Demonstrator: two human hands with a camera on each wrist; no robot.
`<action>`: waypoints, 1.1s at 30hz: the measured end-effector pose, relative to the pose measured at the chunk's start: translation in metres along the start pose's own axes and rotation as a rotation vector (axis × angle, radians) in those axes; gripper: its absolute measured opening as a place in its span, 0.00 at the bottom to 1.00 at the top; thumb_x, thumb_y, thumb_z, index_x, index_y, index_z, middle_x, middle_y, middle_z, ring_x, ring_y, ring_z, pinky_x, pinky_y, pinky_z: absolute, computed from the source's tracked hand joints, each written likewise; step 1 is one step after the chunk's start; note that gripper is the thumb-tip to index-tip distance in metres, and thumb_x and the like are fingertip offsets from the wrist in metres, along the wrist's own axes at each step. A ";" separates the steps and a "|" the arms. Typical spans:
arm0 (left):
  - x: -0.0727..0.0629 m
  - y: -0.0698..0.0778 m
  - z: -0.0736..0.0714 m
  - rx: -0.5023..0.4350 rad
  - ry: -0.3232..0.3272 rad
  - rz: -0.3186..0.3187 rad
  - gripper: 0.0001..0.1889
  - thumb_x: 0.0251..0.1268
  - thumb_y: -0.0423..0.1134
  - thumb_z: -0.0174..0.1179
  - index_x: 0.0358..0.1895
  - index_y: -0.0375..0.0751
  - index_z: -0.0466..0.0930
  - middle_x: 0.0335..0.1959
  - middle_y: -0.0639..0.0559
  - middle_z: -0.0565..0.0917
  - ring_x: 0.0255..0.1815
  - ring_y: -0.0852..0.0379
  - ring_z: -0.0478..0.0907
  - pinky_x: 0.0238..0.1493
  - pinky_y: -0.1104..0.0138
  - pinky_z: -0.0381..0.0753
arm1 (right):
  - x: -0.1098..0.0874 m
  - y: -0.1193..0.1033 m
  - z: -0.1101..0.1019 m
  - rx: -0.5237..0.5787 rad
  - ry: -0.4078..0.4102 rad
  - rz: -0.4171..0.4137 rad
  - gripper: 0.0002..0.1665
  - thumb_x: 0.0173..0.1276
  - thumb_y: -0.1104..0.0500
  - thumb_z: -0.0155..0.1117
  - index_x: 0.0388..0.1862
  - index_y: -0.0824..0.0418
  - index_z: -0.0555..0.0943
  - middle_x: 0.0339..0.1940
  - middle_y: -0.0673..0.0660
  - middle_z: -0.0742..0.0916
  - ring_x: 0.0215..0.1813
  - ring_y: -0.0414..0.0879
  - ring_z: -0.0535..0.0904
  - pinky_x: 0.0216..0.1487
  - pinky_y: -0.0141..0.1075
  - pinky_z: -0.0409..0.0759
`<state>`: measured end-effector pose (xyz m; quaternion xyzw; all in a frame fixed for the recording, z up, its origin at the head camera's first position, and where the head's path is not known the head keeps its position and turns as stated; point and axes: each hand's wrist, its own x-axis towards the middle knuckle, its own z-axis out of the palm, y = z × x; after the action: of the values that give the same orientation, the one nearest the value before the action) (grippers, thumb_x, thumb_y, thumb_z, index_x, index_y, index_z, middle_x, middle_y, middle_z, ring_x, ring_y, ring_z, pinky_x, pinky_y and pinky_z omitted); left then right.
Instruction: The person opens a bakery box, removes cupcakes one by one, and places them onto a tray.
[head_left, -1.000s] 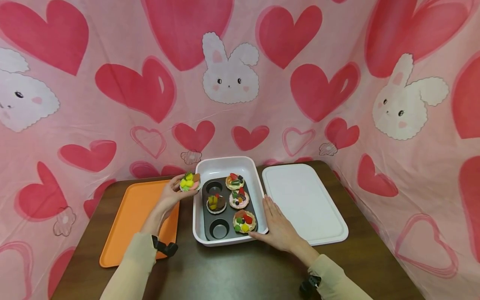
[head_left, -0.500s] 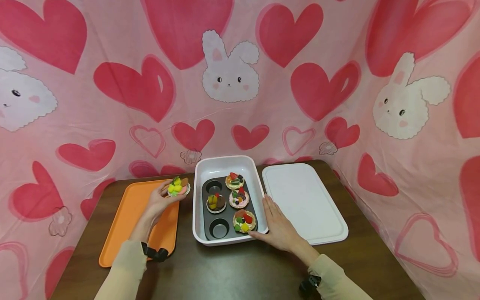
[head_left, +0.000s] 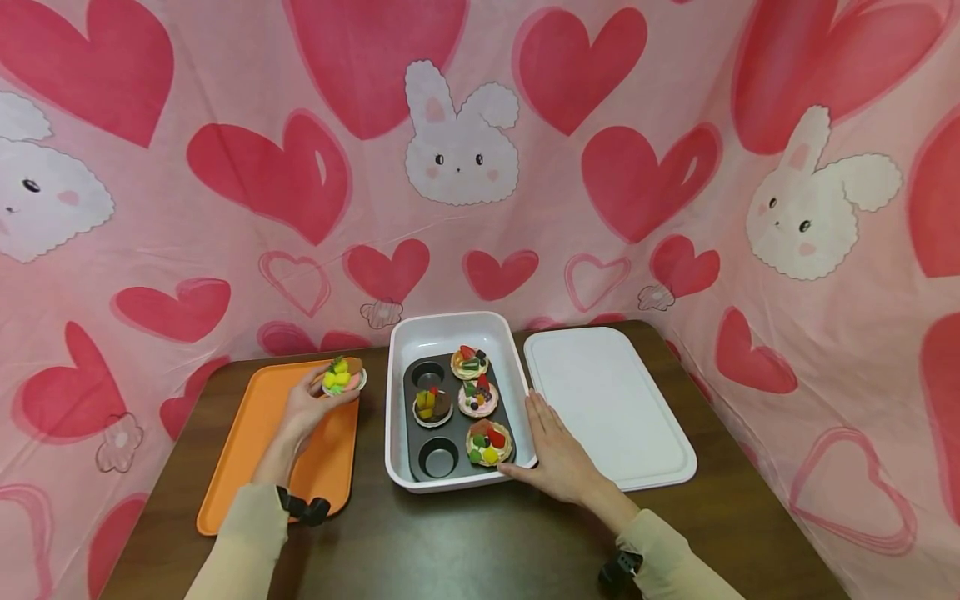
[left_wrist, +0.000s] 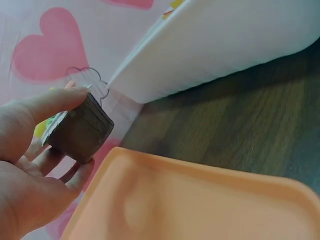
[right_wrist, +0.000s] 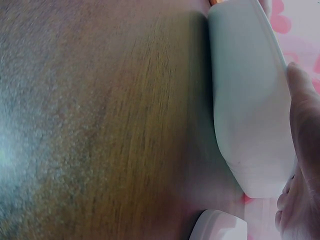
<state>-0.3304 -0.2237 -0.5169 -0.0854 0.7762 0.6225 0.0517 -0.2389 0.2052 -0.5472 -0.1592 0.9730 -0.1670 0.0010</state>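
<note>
My left hand (head_left: 303, 408) holds a fruit tart (head_left: 342, 377) over the far right corner of the orange tray (head_left: 255, 467). The tart has yellow, green, pink and brown toppings; the left wrist view shows its dark cup-shaped base (left_wrist: 82, 130) between thumb and fingers. My right hand (head_left: 558, 458) lies with straight fingers along the right side of the white bin (head_left: 450, 485), thumb at the front rim. Inside the bin sits a dark muffin tin (head_left: 438, 458). One tart (head_left: 432, 406) is in its left column, and three tarts fill the right column, including a front one (head_left: 488, 443).
A white lid-like tray (head_left: 611, 408) lies to the right of the bin. All of it stands on a dark wooden table (head_left: 427, 542). Behind hangs a pink cloth (head_left: 555, 225) with hearts and rabbits, close to the table's back edge.
My left hand has carried the tart leftward, from beside the bin's left rim to above the orange tray. The right hand has stayed at the bin.
</note>
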 end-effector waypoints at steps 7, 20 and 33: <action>0.014 -0.006 -0.003 -0.047 0.059 -0.031 0.51 0.60 0.45 0.74 0.82 0.44 0.51 0.80 0.41 0.63 0.76 0.48 0.63 0.78 0.57 0.64 | 0.000 0.001 -0.002 -0.001 0.003 -0.002 0.75 0.56 0.13 0.50 0.85 0.58 0.38 0.87 0.56 0.45 0.86 0.54 0.43 0.81 0.53 0.54; 0.041 -0.013 0.002 -0.110 0.219 -0.029 0.46 0.61 0.40 0.73 0.79 0.40 0.57 0.77 0.38 0.67 0.76 0.47 0.64 0.79 0.55 0.63 | 0.002 0.003 -0.002 -0.002 -0.005 -0.007 0.75 0.56 0.13 0.49 0.85 0.58 0.37 0.87 0.55 0.43 0.87 0.53 0.41 0.82 0.51 0.51; 0.047 -0.026 0.003 -0.112 0.258 -0.010 0.42 0.64 0.37 0.70 0.78 0.37 0.58 0.77 0.37 0.66 0.75 0.45 0.64 0.80 0.54 0.63 | 0.000 0.001 0.001 0.000 -0.005 -0.009 0.75 0.56 0.13 0.48 0.85 0.58 0.37 0.87 0.56 0.44 0.87 0.53 0.42 0.81 0.52 0.51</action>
<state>-0.3718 -0.2297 -0.5515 -0.1712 0.7401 0.6484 -0.0502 -0.2396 0.2060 -0.5480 -0.1641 0.9723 -0.1664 0.0028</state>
